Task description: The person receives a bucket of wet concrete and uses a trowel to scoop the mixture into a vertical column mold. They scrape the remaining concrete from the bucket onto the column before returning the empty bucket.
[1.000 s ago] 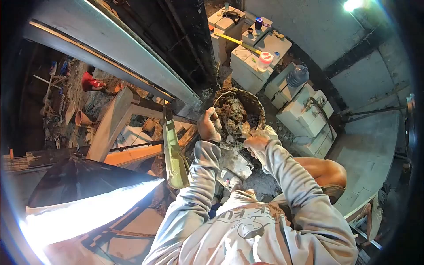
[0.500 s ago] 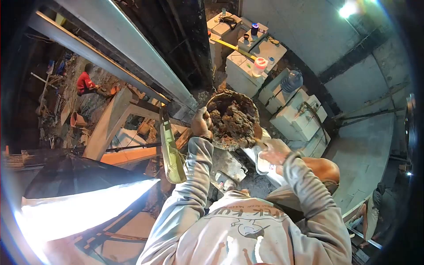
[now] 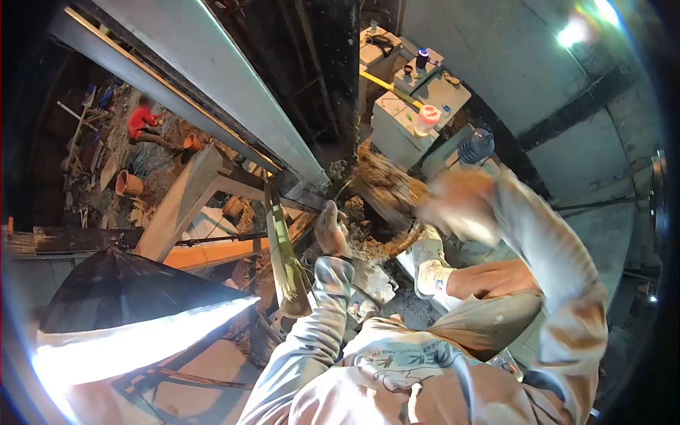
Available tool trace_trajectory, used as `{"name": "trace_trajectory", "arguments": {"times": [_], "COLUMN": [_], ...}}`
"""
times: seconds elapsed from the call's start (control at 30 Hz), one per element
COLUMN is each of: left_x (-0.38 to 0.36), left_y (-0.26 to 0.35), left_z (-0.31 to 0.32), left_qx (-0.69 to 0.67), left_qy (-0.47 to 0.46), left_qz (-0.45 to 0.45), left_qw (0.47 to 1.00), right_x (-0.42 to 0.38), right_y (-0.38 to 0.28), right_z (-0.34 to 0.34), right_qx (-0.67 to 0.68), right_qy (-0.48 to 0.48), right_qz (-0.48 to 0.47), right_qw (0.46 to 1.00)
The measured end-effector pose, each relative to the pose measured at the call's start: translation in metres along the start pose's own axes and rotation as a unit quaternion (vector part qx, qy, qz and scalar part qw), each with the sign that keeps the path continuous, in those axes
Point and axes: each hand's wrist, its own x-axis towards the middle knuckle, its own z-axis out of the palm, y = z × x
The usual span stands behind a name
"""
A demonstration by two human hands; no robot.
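A round bucket [image 3: 406,242] with a muddy rim is tilted in front of me, with clods of wet soil [image 3: 356,212] along its near left side. My left hand [image 3: 331,228] is closed on the bucket's left edge. A brown, motion-smeared mass of soil [image 3: 386,185] stretches from the bucket's far side toward the steel column. My right hand [image 3: 464,202] is raised to the right of the bucket, at the end of this mass. It is badly blurred, so its fingers and anything in them cannot be made out.
Steel beams [image 3: 262,92] slant past on the left. White blocks [image 3: 397,124] bear a jar [image 3: 427,119] and a yellow strip; a large clear bottle [image 3: 476,145] stands nearby. A bright lamp panel [image 3: 142,336] glows at lower left. Below, a person in red [image 3: 142,122] is among orange buckets [image 3: 129,184].
My right hand has swung up from the bucket's lower right side. The bucket has tilted, and the soil that filled it is now partly smeared across its far side.
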Motion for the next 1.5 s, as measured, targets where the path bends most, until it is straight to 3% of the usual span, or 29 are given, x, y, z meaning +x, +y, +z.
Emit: {"name": "trace_trajectory", "arguments": {"times": [0.1,0.17,0.33,0.43,0.5,0.57,0.63,0.67,0.7,0.73,0.8,0.9,0.93,1.0,1.1,1.17,1.23,1.27,1.4,1.5], "left_x": [-0.010,-0.002,0.004,0.008,0.022,0.026,0.032,0.011,0.007,0.005,0.010,-0.001,0.002,0.008,0.011,0.016,0.020,0.022,0.015,0.018], "left_y": [0.004,0.007,0.001,-0.007,-0.020,-0.020,-0.018,-0.002,0.001,0.003,-0.002,0.008,0.006,0.000,0.001,-0.004,-0.005,-0.005,-0.004,-0.002], "left_z": [0.012,0.018,0.019,0.012,0.003,0.004,0.009,0.017,0.020,0.023,0.019,0.024,0.023,0.021,0.021,0.018,0.021,0.019,0.024,0.020], "left_qx": [-0.014,-0.027,-0.011,0.014,-0.012,-0.024,0.118,0.039,0.040,0.044,0.048,0.059,0.061,0.019,-0.022,-0.039,-0.050,-0.048,-0.029,-0.034], "left_qy": [-0.022,0.003,-0.024,-0.030,-0.051,-0.066,-0.064,-0.040,-0.046,-0.059,-0.084,-0.049,-0.050,-0.083,-0.065,-0.057,-0.064,-0.065,-0.067,-0.082], "left_qz": [0.008,-0.004,0.007,0.053,0.050,0.013,0.228,0.014,0.013,0.031,0.039,0.060,0.062,0.004,-0.014,-0.025,-0.019,-0.018,-0.016,-0.011], "left_qw": [1.000,1.000,1.000,0.998,0.997,0.997,0.964,0.998,0.998,0.997,0.995,0.995,0.995,0.996,0.998,0.997,0.997,0.997,0.997,0.996], "right_x": [0.145,0.196,0.192,0.154,0.095,0.047,0.020,0.009,0.000,0.005,0.038,0.102,0.099,0.124,0.158,0.165,0.153,0.147,0.139,0.157], "right_y": [-0.011,-0.010,0.014,0.045,0.060,0.070,0.084,0.083,0.085,0.092,0.111,0.108,0.070,0.051,0.057,0.086,0.088,0.084,0.075,0.067], "right_z": [-0.019,-0.021,-0.014,-0.002,0.005,0.035,0.066,0.075,0.081,0.091,0.124,0.119,0.099,0.103,0.118,0.156,0.168,0.172,0.180,0.189], "right_qx": [-0.047,-0.040,-0.026,-0.125,-0.221,-0.078,-0.024,-0.083,-0.141,-0.139,-0.260,-0.333,-0.384,-0.452,-0.363,-0.268,-0.141,-0.104,0.001,0.165], "right_qy": [0.081,0.102,0.053,0.036,0.100,0.132,0.173,0.144,0.114,0.116,0.313,0.342,0.212,0.085,0.048,0.093,0.058,0.012,0.055,0.021], "right_qz": [-0.151,-0.213,-0.259,-0.217,-0.232,-0.023,0.033,0.098,0.165,0.170,0.116,0.128,0.156,0.149,0.154,0.082,0.135,0.155,0.065,0.132], "right_qw": [0.984,0.971,0.964,0.967,0.942,0.988,0.984,0.981,0.970,0.969,0.906,0.869,0.885,0.875,0.918,0.955,0.979,0.982,0.996,0.977]}}
